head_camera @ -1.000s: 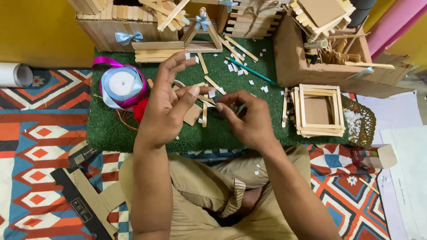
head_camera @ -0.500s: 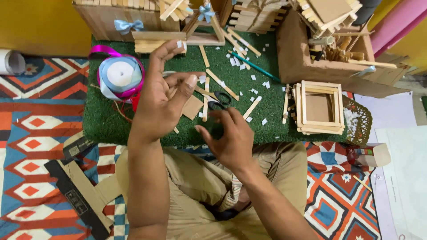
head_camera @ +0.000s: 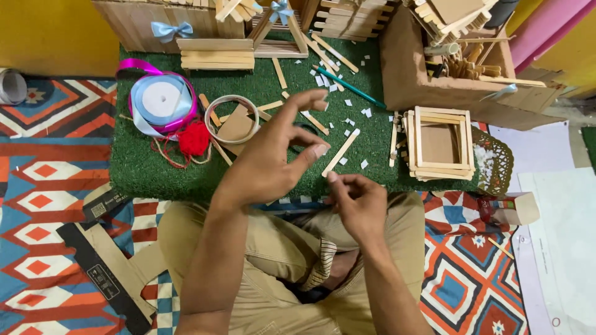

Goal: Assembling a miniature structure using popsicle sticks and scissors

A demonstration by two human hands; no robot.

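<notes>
Craft sticks lie scattered over the green turf mat (head_camera: 155, 167). The one nearest the hands, a pale craft stick (head_camera: 340, 152), lies slanted at about 1 o'clock from the right hand, flat on the mat and apart from both hands.

Head view, the only 1: the left hand (head_camera: 267, 164) is raised above the mat with its forearm coming up from 6 o'clock. Its fingers are spread and curled, index finger pointing toward 1 o'clock and thumb bent under it, so the hand is roughly half open with nothing visible in it. The right hand (head_camera: 357, 201) sits lower, just over the lap, with fingertips drawn together toward 11 o'clock as if pinching. Whether something tiny is caught between them cannot be told.

At 10 o'clock from the left hand lie a tape ring (head_camera: 233, 119), a red yarn ball (head_camera: 194, 138) and a ribbon spool (head_camera: 161, 99). At 3 o'clock a square stick frame (head_camera: 437, 144) rests on the mat near a cardboard box (head_camera: 410, 74).

As a judgement, the risk is a small piece slipping from the right fingertips and vanishing among the white scraps (head_camera: 347, 102) or into the turf. The raised left hand could also sweep loose sticks out of place if it drops carelessly.
</notes>
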